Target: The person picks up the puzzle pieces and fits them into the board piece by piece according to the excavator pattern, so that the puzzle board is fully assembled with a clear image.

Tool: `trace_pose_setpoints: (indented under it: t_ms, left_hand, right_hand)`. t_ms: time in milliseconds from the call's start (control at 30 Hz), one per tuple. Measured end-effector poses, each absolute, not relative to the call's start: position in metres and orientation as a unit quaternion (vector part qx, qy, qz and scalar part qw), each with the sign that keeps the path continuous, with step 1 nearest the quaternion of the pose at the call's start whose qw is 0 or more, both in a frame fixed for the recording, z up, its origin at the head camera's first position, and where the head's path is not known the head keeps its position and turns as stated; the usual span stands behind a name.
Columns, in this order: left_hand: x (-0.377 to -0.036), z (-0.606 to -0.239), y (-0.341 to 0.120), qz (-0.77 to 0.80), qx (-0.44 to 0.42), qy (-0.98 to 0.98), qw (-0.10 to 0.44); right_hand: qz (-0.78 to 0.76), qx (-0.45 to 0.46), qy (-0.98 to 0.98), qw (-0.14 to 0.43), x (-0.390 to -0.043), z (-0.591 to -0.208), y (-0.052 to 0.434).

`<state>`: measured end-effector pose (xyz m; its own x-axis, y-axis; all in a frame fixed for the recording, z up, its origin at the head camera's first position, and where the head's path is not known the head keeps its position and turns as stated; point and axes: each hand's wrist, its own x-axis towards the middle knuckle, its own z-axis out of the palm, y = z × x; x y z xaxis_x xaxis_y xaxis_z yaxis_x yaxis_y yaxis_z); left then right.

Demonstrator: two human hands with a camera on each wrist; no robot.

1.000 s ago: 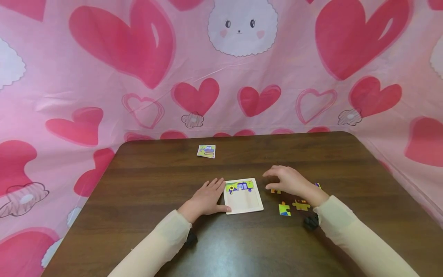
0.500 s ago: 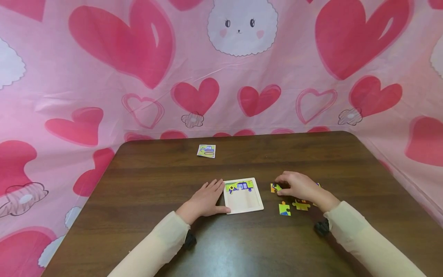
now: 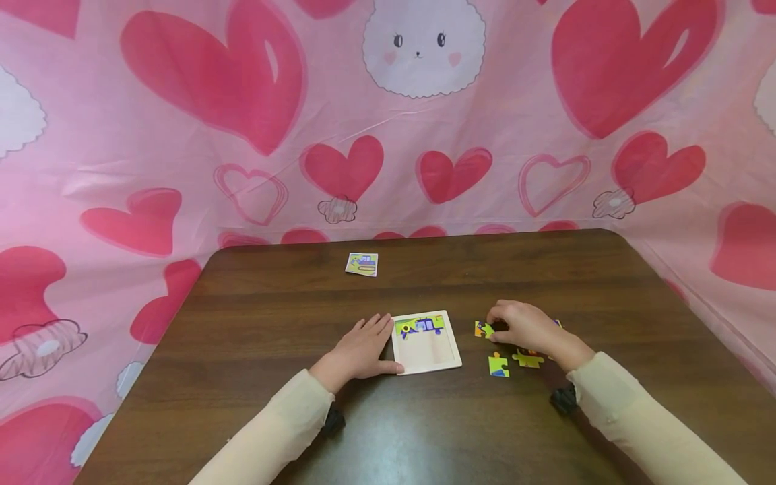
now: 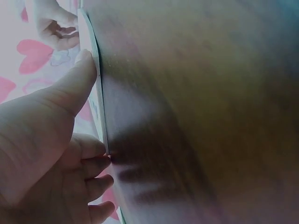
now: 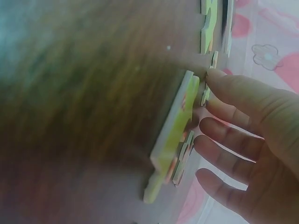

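Wood surface: dark brown table (image 3: pixel 273 316) bears everything; a pink heart-printed cloth (image 3: pixel 182 135) hangs behind it.
Puzzle tray: pale square puzzle tray (image 3: pixel 426 358) lies flat near the table's middle; its far row is filled with a green and purple strip, the rest is bare.
Left hand: left hand (image 3: pixel 362 349) rests flat on the table, touching the tray's left edge. Its fingers lie straight and close together, and the thumb (image 4: pixel 77 79) runs along the near corner of the frame, as the left wrist view shows.
Right hand: right hand (image 3: pixel 526 326) sits to the right of the tray, apart from it, fingers bent down over a loose orange and green puzzle piece (image 3: pixel 483 329).
Grip: in the head view the fingertips touch that piece at its right side. In the right wrist view the fingers (image 5: pixel 233 140) are spread beside a green-edged piece (image 5: pixel 175 135); a closed pinch does not show.
Key relation: the piece lies just left of the right fingertips, between that hand and the tray. The right hand is by far the nearer one; the left is across the tray.
Other pieces: a yellow and blue piece (image 3: pixel 498 366) and a yellow piece (image 3: pixel 527 359) lie near the right wrist, on its near side.
Far card: a small picture card (image 3: pixel 362 264) lies well apart, toward the far edge.
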<state>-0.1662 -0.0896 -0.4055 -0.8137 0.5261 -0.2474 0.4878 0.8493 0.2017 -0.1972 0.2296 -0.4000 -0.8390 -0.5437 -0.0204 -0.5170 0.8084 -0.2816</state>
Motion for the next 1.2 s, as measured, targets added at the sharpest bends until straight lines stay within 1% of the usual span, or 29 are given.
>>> trace_pose_setpoints:
  t_ms: [700, 1000, 1200]
  left_hand:
    - [-0.165, -0.405, -0.088, 0.055, 0.261, 0.952, 0.148]
    - [-0.166, -0.405, -0.088, 0.050, 0.259, 0.953, 0.152]
    - [-0.165, -0.404, -0.088, 0.050, 0.261, 0.952, 0.149]
  right_hand:
    - [-0.173, -0.263, 0.948, 0.049, -0.200, -0.396, 0.225]
    - [-0.182, -0.285, 0.941, 0.015, -0.198, -0.389, 0.213]
    - [-0.190, -0.302, 0.934, 0.014, -0.196, -0.384, 0.195]
